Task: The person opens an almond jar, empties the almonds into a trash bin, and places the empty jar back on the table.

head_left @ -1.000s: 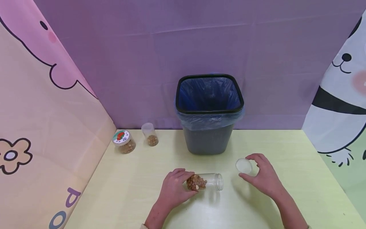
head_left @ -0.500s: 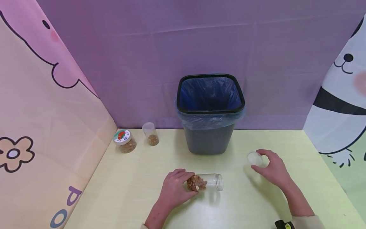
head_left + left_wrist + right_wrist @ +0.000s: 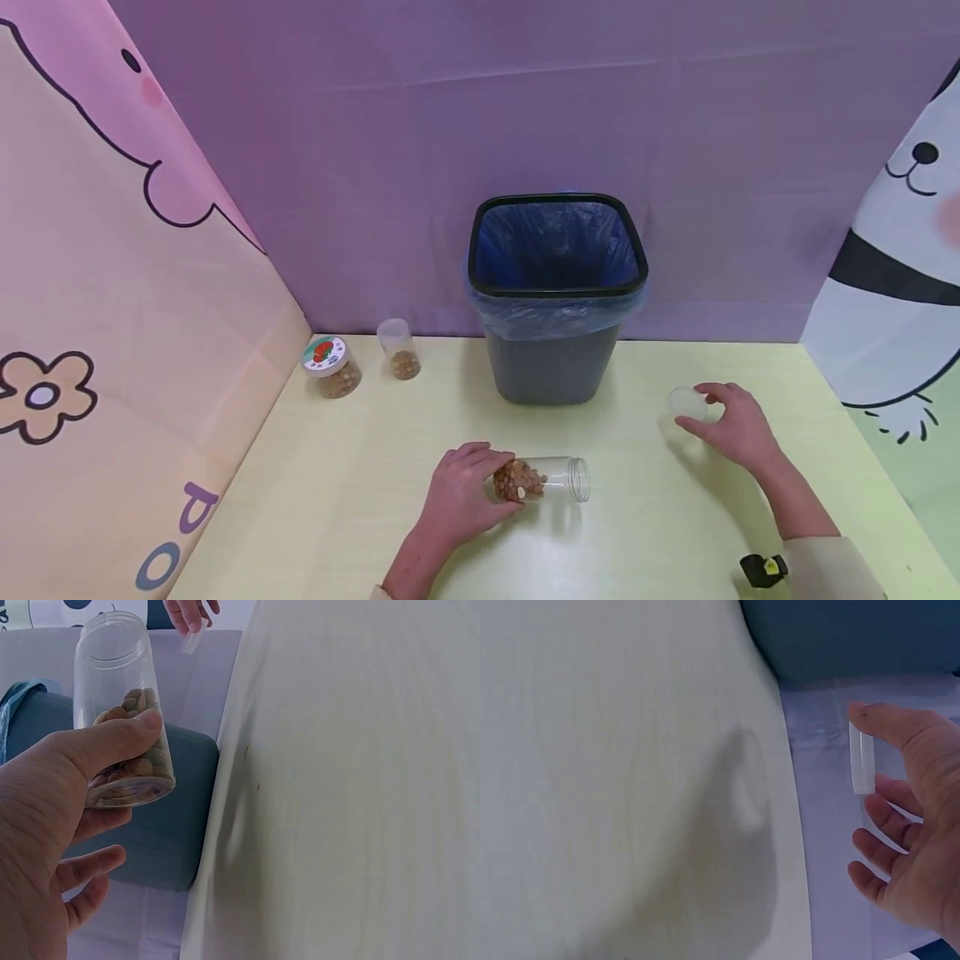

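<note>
Pale counter (image 3: 615, 542); grey bin (image 3: 552, 372) with blue liner upright at its back edge. Person's left grip (image 3: 461, 492) grasps an open clear jar (image 3: 558, 477), thumb on one side; jar on its side, in front of the bin, mouth toward the right. Right grip (image 3: 735, 427) pinches a pale lid by its edge, well apart from the jar. White-topped jar (image 3: 339, 382) and small clear cup (image 3: 399, 348) stand back left. Lid (image 3: 862, 761) seen edge-on from right wrist. Brown bits (image 3: 517, 481) bunched at the held jar's base.
</note>
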The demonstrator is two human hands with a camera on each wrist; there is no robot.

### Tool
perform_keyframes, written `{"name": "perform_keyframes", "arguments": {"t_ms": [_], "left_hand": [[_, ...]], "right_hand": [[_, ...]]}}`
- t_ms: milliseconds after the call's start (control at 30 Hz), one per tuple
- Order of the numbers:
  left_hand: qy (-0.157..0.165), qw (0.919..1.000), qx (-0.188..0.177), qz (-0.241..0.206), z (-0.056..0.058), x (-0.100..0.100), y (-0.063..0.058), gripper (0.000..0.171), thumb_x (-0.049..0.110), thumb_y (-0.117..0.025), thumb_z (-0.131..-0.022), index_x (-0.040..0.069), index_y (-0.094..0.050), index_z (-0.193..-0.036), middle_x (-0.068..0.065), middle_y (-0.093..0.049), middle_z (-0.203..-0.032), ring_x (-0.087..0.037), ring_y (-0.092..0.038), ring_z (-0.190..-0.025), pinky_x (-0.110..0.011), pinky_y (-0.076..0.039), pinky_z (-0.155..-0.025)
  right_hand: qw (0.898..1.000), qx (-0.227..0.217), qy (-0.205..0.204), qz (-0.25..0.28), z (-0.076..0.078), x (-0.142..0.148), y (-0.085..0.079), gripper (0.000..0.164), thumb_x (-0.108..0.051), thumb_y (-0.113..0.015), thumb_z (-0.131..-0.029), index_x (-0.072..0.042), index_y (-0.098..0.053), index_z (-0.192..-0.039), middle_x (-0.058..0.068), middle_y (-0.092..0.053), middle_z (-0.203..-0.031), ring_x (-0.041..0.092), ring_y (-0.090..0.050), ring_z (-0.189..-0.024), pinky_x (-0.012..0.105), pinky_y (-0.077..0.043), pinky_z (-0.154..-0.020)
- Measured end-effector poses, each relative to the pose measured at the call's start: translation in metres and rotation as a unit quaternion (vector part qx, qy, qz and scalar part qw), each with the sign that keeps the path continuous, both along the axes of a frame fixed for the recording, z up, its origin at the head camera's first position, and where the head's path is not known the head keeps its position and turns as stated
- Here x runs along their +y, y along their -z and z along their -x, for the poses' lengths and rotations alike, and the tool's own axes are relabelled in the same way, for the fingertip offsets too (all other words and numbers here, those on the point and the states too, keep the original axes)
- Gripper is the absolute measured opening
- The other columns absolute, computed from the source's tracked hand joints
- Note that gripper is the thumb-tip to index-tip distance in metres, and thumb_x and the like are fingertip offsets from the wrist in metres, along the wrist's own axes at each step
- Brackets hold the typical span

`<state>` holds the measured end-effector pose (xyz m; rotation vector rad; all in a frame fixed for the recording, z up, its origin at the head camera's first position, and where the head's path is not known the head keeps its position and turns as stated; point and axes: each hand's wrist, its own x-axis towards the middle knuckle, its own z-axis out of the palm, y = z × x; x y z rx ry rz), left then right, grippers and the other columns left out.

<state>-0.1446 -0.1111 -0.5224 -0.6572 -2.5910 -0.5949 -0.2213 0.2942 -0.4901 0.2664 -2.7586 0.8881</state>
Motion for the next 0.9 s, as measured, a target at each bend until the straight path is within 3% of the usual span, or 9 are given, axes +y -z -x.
{"name": "perform_keyframes", "arguments": {"t_ms": [433, 700, 900], "left_hand": [[0.001, 0.9999, 0.014, 0.002, -0.002, -0.002, -0.004, 0.06, 0.05, -0.089, -0.058, 0.023, -0.074, -0.109, 0.006, -0.071, -0.103, -0.018, -0.06, -0.109, -0.042, -0.05, -0.084], [0.005, 0.9999, 0.008, 0.006, -0.002, -0.005, -0.003, 0.061, 0.052, -0.089, -0.058, 0.022, -0.074, -0.109, 0.006, -0.071, -0.103, -0.018, -0.06, -0.109, -0.042, -0.049, -0.086], [0.007, 0.9999, 0.013, 0.007, -0.001, -0.006, -0.001, 0.062, 0.052, -0.089, -0.057, 0.022, -0.074, -0.11, 0.006, -0.071, -0.103, -0.018, -0.06, -0.108, -0.041, -0.05, -0.084]], "right_hand": [[0.998, -0.054, -0.006, -0.021, 0.019, 0.019, 0.005, 0.06, -0.026, -0.079, -0.078, 0.011, -0.056, -0.118, 0.031, -0.059, -0.105, 0.044, -0.057, -0.094, 0.053, -0.045, -0.078], [0.994, -0.104, 0.014, -0.039, 0.022, 0.038, 0.01, 0.064, -0.033, -0.076, -0.082, 0.014, -0.054, -0.119, 0.035, -0.058, -0.104, 0.046, -0.057, -0.093, 0.053, -0.046, -0.076], [0.992, -0.109, 0.024, -0.052, 0.021, 0.047, 0.009, 0.064, -0.032, -0.076, -0.082, 0.016, -0.053, -0.117, 0.036, -0.057, -0.102, 0.048, -0.055, -0.092, 0.054, -0.045, -0.076]]}}
